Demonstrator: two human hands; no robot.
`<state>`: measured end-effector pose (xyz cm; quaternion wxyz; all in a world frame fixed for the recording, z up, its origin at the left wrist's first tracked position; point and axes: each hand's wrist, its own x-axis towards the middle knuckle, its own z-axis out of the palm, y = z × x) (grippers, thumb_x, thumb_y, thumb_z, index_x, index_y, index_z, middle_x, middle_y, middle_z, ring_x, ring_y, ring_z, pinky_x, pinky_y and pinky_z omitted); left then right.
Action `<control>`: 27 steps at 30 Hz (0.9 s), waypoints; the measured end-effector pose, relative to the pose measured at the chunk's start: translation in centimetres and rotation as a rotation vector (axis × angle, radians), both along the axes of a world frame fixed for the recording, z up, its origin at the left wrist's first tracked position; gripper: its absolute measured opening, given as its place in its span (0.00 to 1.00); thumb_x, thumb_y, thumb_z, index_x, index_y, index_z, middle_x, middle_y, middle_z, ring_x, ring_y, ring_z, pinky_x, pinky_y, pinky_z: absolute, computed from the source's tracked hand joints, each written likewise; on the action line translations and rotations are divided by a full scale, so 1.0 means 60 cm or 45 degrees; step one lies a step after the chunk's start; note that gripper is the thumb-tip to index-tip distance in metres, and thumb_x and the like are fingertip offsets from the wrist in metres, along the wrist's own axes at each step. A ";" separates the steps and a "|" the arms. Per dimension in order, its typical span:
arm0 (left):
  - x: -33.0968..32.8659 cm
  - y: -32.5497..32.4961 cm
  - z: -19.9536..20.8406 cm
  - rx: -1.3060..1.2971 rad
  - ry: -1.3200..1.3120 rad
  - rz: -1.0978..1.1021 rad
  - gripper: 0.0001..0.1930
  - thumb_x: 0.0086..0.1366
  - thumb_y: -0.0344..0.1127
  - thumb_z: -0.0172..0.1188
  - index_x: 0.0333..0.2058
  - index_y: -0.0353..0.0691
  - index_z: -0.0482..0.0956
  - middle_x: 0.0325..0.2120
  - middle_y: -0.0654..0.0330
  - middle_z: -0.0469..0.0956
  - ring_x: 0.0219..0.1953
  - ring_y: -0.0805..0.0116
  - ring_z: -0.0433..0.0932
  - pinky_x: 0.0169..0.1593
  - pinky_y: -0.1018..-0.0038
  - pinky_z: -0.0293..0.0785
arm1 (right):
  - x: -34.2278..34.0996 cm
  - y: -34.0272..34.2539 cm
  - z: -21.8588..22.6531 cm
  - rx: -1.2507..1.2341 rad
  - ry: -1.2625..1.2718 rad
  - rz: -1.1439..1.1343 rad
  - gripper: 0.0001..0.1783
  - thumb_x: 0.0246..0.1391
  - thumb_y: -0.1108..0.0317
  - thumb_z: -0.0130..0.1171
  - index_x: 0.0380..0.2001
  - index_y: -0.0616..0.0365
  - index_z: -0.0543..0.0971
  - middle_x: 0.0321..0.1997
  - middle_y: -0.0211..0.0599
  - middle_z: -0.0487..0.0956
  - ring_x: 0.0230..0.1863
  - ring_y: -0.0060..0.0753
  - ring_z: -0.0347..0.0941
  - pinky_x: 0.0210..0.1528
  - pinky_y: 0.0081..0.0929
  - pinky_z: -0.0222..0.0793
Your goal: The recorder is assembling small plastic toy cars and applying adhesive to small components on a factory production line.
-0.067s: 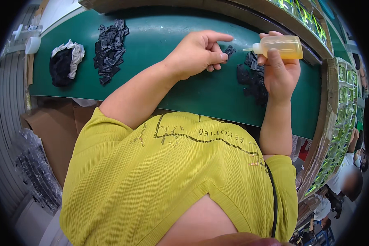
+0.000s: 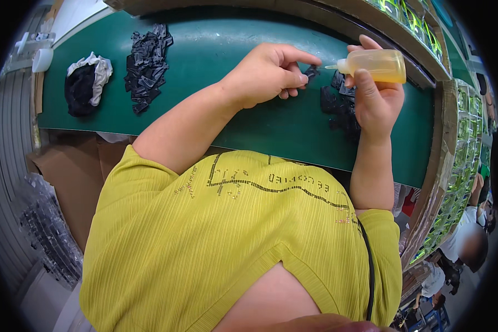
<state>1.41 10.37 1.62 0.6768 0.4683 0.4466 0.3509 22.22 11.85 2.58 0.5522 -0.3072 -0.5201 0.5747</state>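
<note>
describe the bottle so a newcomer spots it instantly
Find the green table, then the right hand over its right side. It holds a translucent bottle with a thin nozzle pointing left. Its yellowish tint sets it apart from the black pieces nearby.

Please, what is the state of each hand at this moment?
Left hand: closed, holding a small black piece at the thumb tip.
Right hand: closed around a bottle of yellowish liquid.

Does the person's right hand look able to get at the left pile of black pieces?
Probably not easily: the right hand holds the bottle, and the left hand is between it and that black pile.
</note>
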 end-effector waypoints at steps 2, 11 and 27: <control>0.001 0.001 0.001 -0.086 -0.026 -0.077 0.17 0.57 0.24 0.57 0.47 0.37 0.76 0.25 0.63 0.76 0.25 0.75 0.77 0.29 0.82 0.74 | -0.005 -0.006 -0.004 0.136 -0.096 -0.037 0.20 0.51 0.75 0.61 0.48 0.68 0.71 0.47 0.47 0.75 0.31 0.25 0.73 0.32 0.17 0.70; 0.008 -0.003 0.006 -0.133 -0.032 -0.004 0.15 0.58 0.24 0.57 0.45 0.31 0.75 0.26 0.62 0.76 0.29 0.72 0.80 0.34 0.80 0.77 | -0.012 -0.020 -0.004 0.306 -0.139 -0.186 0.11 0.50 0.76 0.63 0.37 0.67 0.76 0.35 0.40 0.79 0.24 0.21 0.71 0.25 0.14 0.67; 0.009 -0.002 0.006 -0.106 0.047 -0.064 0.13 0.58 0.26 0.58 0.42 0.30 0.74 0.27 0.57 0.79 0.28 0.71 0.80 0.34 0.80 0.77 | -0.021 -0.017 -0.014 0.263 -0.173 -0.189 0.10 0.49 0.76 0.64 0.36 0.64 0.77 0.31 0.35 0.79 0.22 0.18 0.70 0.22 0.12 0.65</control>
